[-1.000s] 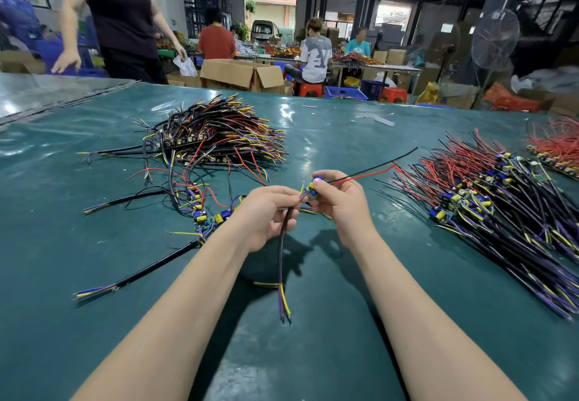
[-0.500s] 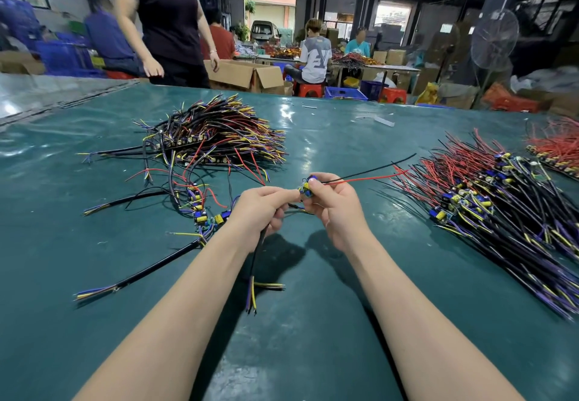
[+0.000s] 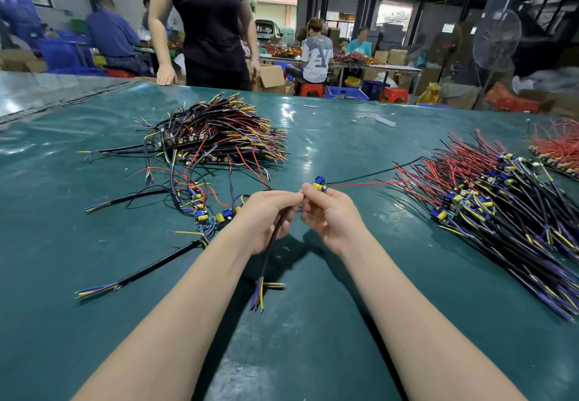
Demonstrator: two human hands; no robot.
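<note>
Our left grip (image 3: 266, 217) pinches the black cable (image 3: 268, 253); our right grip (image 3: 329, 217), beside the cable, pinches the small board (image 3: 319, 183) — we should avoid kinking leads (image 3: 360, 184).

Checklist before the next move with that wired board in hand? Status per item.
1. Left hand grips black cable: ok.
2. Right hand pinches small board: ok.
3. Cable-to-board joint: cannot tell, hidden by the fingers.
4. Red lead clear of right pile: cannot tell, its tip reaches the pile's edge.
5. Cable's loose end clear of left pile: ok.
</note>
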